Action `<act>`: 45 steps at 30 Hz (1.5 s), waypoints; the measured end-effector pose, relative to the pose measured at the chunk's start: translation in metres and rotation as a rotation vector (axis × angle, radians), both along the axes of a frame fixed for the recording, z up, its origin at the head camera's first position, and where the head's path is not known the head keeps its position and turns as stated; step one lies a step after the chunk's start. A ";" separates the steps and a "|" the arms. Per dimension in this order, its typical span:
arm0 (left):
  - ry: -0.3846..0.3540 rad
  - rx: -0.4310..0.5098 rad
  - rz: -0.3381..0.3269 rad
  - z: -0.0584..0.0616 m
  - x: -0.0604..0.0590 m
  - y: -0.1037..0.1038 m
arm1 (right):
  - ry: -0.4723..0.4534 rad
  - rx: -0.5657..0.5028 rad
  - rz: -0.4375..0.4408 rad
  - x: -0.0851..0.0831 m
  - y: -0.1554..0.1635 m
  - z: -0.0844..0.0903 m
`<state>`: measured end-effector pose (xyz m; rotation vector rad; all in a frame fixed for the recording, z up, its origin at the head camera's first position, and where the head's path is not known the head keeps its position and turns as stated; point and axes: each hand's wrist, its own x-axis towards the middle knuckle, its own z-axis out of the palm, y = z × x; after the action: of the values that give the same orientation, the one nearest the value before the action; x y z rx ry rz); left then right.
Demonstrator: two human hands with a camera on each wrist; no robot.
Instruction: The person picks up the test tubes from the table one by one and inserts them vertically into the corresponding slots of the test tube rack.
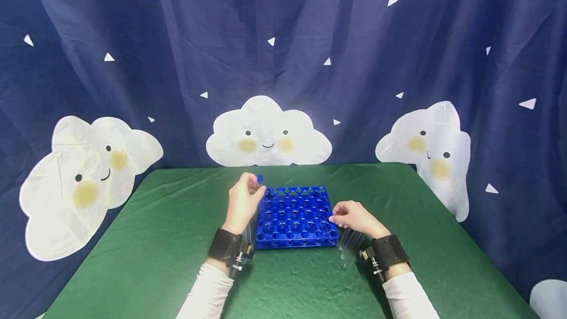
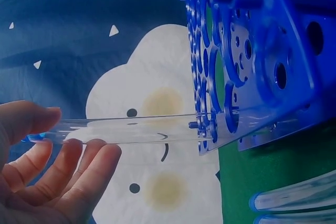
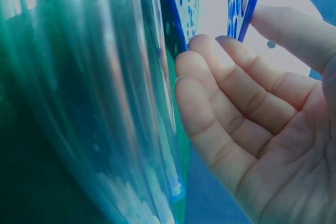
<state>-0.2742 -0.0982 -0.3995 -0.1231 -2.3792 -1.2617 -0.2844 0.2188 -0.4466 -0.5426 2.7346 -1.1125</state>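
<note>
A blue plastic test tube rack with rows of round holes stands on the table, between both hands. My left hand pinches a clear test tube near its blue cap, between thumb and fingers. The tube's far end meets a hole at the rack's far left corner; how deep it sits I cannot tell. At the rack's right edge, my right hand grips the upper plate, thumb above and fingertips below.
Several clear tubes lie right of the rack, partly under the right forearm. More tubes lie on its left side. The table has a green cover; a dark blue curtain with clouds hangs behind.
</note>
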 end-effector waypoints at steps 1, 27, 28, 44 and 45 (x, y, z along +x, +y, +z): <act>-0.001 0.001 -0.001 0.000 0.000 0.000 | 0.000 0.000 0.000 0.000 0.000 0.000; -0.292 -0.243 -0.003 -0.002 0.006 -0.039 | -0.012 0.000 -0.009 -0.002 0.001 -0.001; -0.324 -0.255 -0.001 -0.005 0.005 -0.041 | -0.012 -0.002 -0.008 -0.002 0.001 -0.001; -0.497 -0.398 0.070 -0.034 -0.002 -0.044 | -0.018 -0.006 -0.010 0.001 0.000 0.000; -0.506 -0.393 0.069 -0.035 -0.001 -0.043 | -0.018 -0.007 -0.009 0.001 0.000 0.001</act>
<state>-0.2756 -0.1416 -0.4350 0.1821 -3.0146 -0.8476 -0.2836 0.2187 -0.4461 -0.5186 2.7217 -1.1242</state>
